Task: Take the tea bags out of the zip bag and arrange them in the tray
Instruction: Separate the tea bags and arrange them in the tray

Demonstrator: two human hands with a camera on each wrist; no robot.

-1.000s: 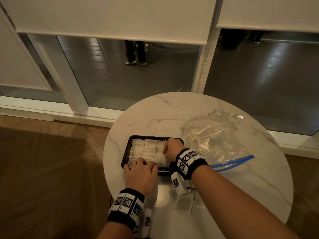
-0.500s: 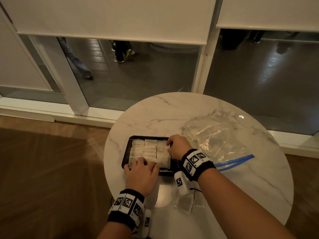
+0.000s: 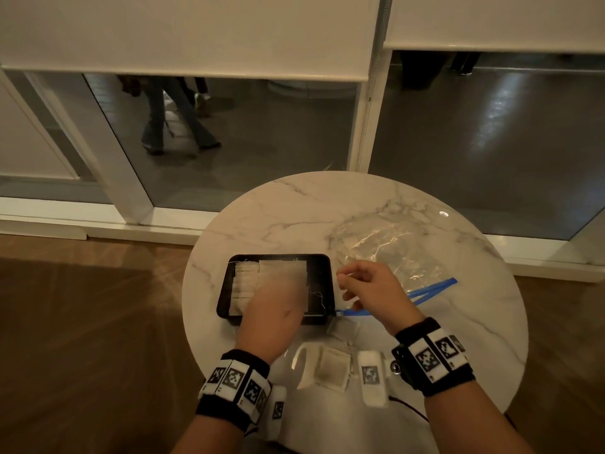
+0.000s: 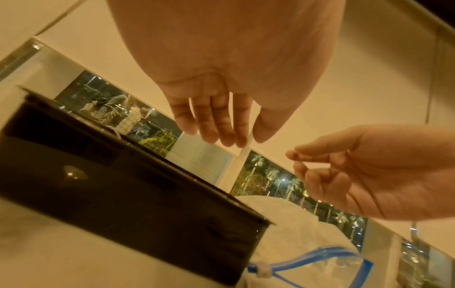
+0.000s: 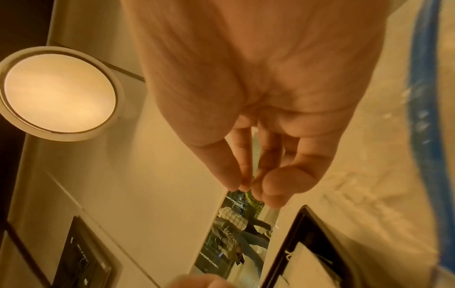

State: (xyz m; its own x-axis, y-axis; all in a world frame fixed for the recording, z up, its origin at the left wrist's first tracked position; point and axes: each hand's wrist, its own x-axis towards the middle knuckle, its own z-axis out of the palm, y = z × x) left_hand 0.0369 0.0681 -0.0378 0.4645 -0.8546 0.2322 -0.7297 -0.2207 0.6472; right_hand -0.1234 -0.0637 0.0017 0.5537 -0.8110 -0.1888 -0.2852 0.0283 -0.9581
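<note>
A black tray (image 3: pixel 320 276) on the round marble table holds rows of white tea bags (image 3: pixel 245 283). My left hand (image 3: pixel 278 291) hovers over the tray and pinches one tea bag (image 3: pixel 284 272) between thumb and fingers; the left wrist view shows that tea bag (image 4: pixel 247 145) edge-on. My right hand (image 3: pixel 343 283) is just right of the tray, fingertips drawn together against the thumb, with nothing visible between them. The clear zip bag (image 3: pixel 386 253) with its blue zip (image 3: pixel 432 290) lies flat behind the right hand.
Two loose tea bags (image 3: pixel 331 368) lie on the table (image 3: pixel 294 217) near its front edge, between my wrists. Windows with lowered blinds stand beyond the table. The wooden floor drops away to the left.
My left hand has risen from the tray's near edge and now holds a tea bag above it. My right hand has drawn back to the right, off the bags in the tray.
</note>
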